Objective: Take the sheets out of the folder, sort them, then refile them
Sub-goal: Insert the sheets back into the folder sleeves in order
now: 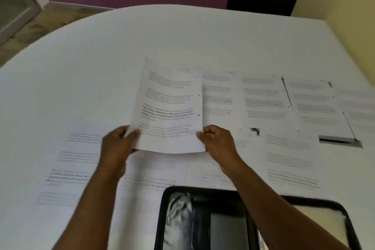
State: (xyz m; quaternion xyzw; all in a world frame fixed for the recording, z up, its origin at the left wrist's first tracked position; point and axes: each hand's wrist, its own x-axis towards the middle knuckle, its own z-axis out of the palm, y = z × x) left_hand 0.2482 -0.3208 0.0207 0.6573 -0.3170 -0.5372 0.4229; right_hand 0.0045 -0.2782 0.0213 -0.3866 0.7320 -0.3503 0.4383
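A small stack of printed sheets (170, 107) is lifted off the white table (142, 36), tilted up toward me. My left hand (117, 146) grips its lower left corner, thumb on top. My right hand (218, 142) pinches its lower right corner. Several other printed sheets lie flat around it: one at the left (71, 168), one under my arms (154, 172), and a row to the right (263, 101). The open black folder (203, 219) lies at the near edge, partly under my right forearm.
A metal clip bar (341, 141) lies on the sheets at the far right. The table's curved far edge meets a purple wall and a dark doorway. A cream wall borders the right side.
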